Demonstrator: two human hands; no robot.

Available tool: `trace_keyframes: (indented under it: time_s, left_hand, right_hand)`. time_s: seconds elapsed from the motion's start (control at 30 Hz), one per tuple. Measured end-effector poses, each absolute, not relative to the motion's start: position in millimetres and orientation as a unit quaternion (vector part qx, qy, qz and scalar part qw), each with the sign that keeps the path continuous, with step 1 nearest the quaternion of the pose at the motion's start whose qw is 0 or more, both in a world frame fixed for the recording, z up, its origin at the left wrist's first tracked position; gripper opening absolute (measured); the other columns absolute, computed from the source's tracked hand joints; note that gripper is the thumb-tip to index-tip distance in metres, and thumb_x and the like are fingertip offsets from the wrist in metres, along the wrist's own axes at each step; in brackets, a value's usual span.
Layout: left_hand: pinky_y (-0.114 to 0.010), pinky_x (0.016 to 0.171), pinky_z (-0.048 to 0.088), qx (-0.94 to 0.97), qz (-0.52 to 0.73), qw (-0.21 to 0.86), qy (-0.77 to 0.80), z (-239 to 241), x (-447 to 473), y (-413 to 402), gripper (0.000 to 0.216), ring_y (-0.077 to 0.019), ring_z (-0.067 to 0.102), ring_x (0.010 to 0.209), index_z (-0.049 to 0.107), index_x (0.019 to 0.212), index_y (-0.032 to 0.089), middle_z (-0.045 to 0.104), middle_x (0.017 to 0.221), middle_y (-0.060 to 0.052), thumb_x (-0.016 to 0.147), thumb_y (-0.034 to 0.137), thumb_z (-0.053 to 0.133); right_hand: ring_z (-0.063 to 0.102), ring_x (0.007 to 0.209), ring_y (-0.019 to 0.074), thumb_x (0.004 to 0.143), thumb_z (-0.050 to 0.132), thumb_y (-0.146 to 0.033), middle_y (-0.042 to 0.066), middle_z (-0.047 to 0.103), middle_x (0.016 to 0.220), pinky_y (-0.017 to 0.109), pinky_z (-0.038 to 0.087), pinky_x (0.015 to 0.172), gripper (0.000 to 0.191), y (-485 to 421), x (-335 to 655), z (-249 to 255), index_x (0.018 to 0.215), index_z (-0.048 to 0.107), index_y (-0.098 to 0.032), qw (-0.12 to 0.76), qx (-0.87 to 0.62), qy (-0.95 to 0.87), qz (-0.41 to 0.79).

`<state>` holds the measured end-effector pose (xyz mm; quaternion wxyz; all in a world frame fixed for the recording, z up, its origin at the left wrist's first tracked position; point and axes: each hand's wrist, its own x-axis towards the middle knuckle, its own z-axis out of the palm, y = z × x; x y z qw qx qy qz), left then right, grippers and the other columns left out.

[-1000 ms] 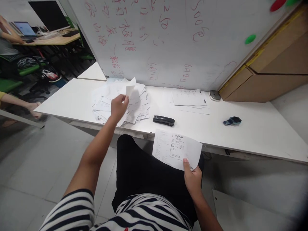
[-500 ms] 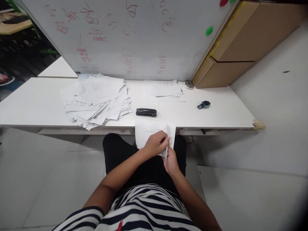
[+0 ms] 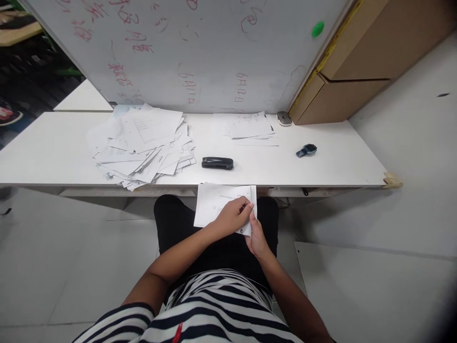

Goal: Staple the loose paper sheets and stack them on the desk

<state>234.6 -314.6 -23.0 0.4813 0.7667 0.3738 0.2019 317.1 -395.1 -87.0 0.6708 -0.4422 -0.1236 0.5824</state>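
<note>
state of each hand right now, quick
Left hand: closed, pinching paper near its right edge.
Right hand: closed, holding the same paper lower down.

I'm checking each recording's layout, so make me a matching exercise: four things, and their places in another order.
1. Stapler
2. Watch
3. Green disc
4. Lap papers

A. On the whiteboard
B. In the left hand and right hand
C. Right part of the desk
D. Between paper pile and watch

Pairs: 1-D, 2-C, 3-A, 4-B

Matt paper sheets (image 3: 207, 204), glossy plastic stapler (image 3: 217, 163), smooth desktop (image 3: 264, 166), matt cardboard boxes (image 3: 342, 97)
</note>
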Motion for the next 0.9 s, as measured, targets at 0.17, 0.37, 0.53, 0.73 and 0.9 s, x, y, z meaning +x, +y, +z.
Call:
trace_keyframes:
  time_s: [0.17,0.37,0.53,0.73,0.9]
  left_hand:
    - [-0.025,0.063,0.041,0.718,0.2,0.571,0.344,-22.9,229.7,-308.8,0.03,-0.0119,0.051,0.063,0.051,0.078,0.02,0.054,0.065,0.004,0.094,0.044,0.043]
    - [-0.038,0.1,0.041,0.715,0.427,0.378,0.403,-37.7,190.4,-312.1,0.018,-0.0207,0.054,0.111,0.061,0.099,0.02,0.06,0.113,-0.008,0.089,0.034,0.056]
    - [-0.04,0.1,0.042,0.51,0.481,0.433,0.566,-57.6,139.3,-307.5,0.044,-0.0241,0.049,0.124,0.053,0.123,0.023,0.051,0.133,-0.011,0.084,0.041,0.062]
    - [-0.031,0.078,0.048,0.415,0.346,0.683,0.492,-63.1,123.1,-298.3,0.039,-0.0184,0.063,0.088,0.065,0.106,0.016,0.068,0.096,-0.009,0.082,0.047,0.065]
    - [-0.029,0.081,0.046,0.371,0.336,0.661,0.56,-83.9,137.6,-289.4,0.051,-0.0208,0.059,0.107,0.06,0.114,0.019,0.062,0.122,-0.011,0.073,0.045,0.075]
  right_hand:
    - [0.064,0.108,0.0273,0.076,0.071,-0.042,0.006,0.072,0.108,0.039,0.051,0.091,0.051,-399.5,318.4,-91.0,0.121,0.061,-0.019,0.643,-0.468,-0.155,0.586]
    - [0.066,0.103,0.0286,0.075,0.072,-0.035,0.009,0.072,0.108,0.043,0.052,0.09,0.053,-404.8,322.4,-92.6,0.124,0.061,-0.019,0.658,-0.493,-0.155,0.548]
    - [0.066,0.105,0.0303,0.071,0.075,-0.032,0.01,0.072,0.109,0.046,0.05,0.093,0.056,-400.3,327.0,-87.5,0.123,0.062,-0.018,0.664,-0.494,-0.141,0.543]
    - [0.064,0.108,0.03,0.069,0.075,-0.029,0.009,0.072,0.109,0.045,0.05,0.095,0.053,-386.9,326.2,-81.0,0.12,0.064,-0.019,0.669,-0.479,-0.133,0.553]
    - [0.064,0.108,0.0296,0.071,0.073,-0.03,0.009,0.072,0.108,0.045,0.051,0.093,0.049,-381.7,326.0,-81.0,0.119,0.065,-0.019,0.671,-0.483,-0.144,0.543]
